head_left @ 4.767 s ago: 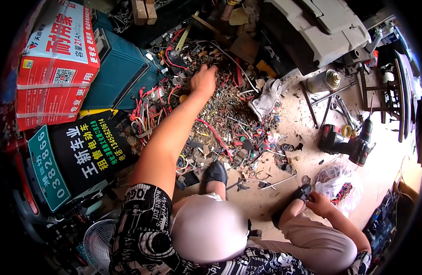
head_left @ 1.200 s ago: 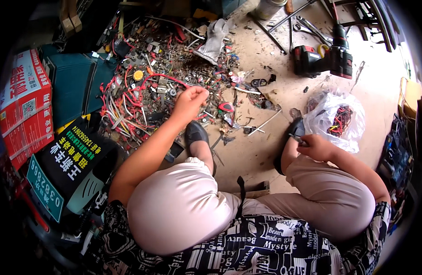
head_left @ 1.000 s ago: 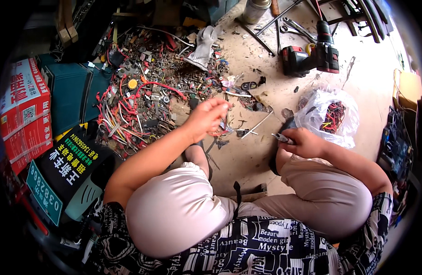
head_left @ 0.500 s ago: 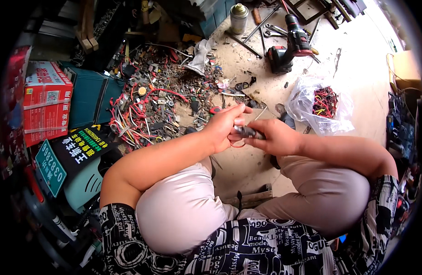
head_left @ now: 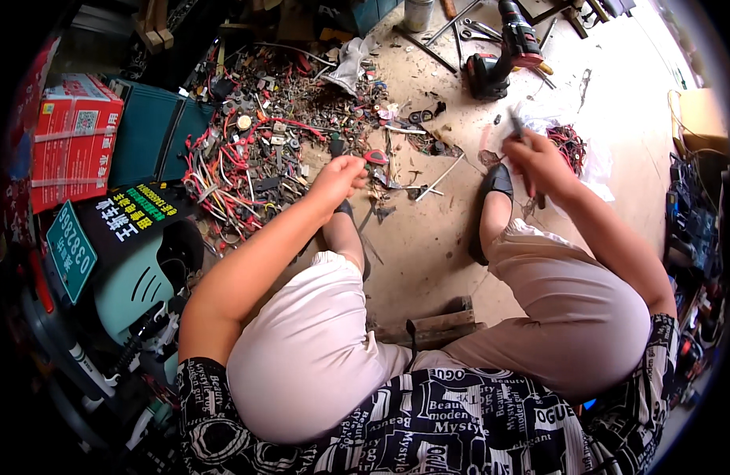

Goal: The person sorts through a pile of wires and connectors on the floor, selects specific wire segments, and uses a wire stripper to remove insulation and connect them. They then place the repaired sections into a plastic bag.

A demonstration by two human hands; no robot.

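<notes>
My left hand (head_left: 339, 182) hovers at the right edge of a pile of scrap parts and wires (head_left: 274, 142). Its fingers are curled together, and what they may hold is hidden. Away to the right, my right hand (head_left: 545, 165) grips dark pliers (head_left: 517, 123), somewhat blurred, with the jaws pointing up and away and a handle showing below the fingers. Just beyond that hand lies a clear plastic bag (head_left: 598, 170) containing a tangle of red and dark wire pieces (head_left: 567, 142), partly covered by my hand.
A cordless drill (head_left: 510, 51) stands at the back, with wrenches (head_left: 480, 32) and metal rods beside it. Left of the pile are a red carton (head_left: 76, 142) and a green box (head_left: 147, 127). A wooden stool (head_left: 428, 328) sits between my legs. Clutter lines the right edge.
My hands were together in the middle, at the pliers. They have parted: the left moved left toward the pile, the right moved right and up to the bag with the pliers.
</notes>
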